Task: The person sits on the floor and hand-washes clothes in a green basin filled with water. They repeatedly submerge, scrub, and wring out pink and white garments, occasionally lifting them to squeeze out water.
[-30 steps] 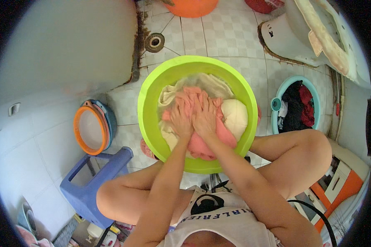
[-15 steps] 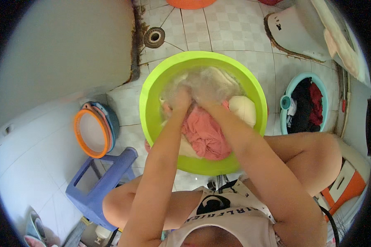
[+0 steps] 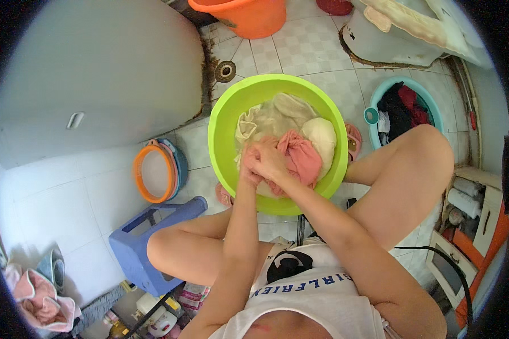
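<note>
A lime-green basin (image 3: 221,158) holds water and wet laundry. Over its near-left part my two hands are pressed together, fingers curled. My left hand (image 3: 249,164) and my right hand (image 3: 269,161) both grip part of a pink cloth (image 3: 301,159), whose bulk spreads to the right of them and below my right wrist. A puffed cream cloth (image 3: 320,138) bulges at the basin's right side. Pale, ruffle-edged fabric (image 3: 246,125) lies in the cloudy water on the left and far side. What my palms enclose is hidden.
Right of the basin stands a light-blue tub (image 3: 374,133) of dark and red clothes. On the left are stacked small basins (image 3: 152,198) and a blue stool (image 3: 147,248). An orange bucket (image 3: 257,20) stands beyond, near a floor drain (image 3: 225,72).
My hands have come up out of the splashing water and drawn nearer, closing together with pink cloth in them. The view has shifted, showing more of the orange bucket.
</note>
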Action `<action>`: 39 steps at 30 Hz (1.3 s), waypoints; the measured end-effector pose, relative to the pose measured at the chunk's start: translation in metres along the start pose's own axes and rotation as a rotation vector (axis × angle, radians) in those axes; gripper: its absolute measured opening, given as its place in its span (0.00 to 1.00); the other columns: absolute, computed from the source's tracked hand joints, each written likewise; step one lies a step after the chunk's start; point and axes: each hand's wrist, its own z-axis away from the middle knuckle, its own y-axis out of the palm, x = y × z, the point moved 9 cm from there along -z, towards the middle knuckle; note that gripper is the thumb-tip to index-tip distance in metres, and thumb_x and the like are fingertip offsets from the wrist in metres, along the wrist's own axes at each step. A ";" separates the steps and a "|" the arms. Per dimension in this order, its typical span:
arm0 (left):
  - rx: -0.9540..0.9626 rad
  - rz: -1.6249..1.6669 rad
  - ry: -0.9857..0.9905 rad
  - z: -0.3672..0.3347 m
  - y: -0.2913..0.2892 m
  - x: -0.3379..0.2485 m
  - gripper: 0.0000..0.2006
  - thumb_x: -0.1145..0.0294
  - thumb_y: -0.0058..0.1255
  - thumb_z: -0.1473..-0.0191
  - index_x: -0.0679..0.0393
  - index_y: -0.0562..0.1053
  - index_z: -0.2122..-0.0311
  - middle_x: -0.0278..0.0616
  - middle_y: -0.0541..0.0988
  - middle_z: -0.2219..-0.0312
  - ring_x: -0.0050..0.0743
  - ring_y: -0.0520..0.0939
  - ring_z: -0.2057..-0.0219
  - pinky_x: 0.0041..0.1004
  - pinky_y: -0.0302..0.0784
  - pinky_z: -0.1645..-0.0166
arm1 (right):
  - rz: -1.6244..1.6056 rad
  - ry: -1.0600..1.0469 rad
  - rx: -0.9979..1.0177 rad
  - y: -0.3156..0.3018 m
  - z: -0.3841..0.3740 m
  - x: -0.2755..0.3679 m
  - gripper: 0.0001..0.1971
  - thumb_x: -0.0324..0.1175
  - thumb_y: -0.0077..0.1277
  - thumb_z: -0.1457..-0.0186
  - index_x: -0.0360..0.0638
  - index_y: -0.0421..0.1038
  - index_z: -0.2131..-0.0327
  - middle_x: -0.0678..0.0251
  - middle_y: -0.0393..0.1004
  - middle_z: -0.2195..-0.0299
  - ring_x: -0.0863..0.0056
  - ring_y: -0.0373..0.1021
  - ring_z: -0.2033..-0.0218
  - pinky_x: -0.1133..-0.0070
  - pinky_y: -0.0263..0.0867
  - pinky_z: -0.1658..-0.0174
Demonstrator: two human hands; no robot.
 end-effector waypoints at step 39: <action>-0.385 -0.290 0.338 0.104 -0.109 -0.011 0.21 0.52 0.44 0.43 0.48 0.66 0.48 0.34 0.73 0.54 0.28 0.74 0.56 0.32 0.68 0.54 | -1.115 -0.038 0.610 -0.052 0.068 0.172 0.26 0.43 0.62 0.54 0.37 0.66 0.57 0.69 0.68 0.65 0.80 0.67 0.65 0.81 0.67 0.64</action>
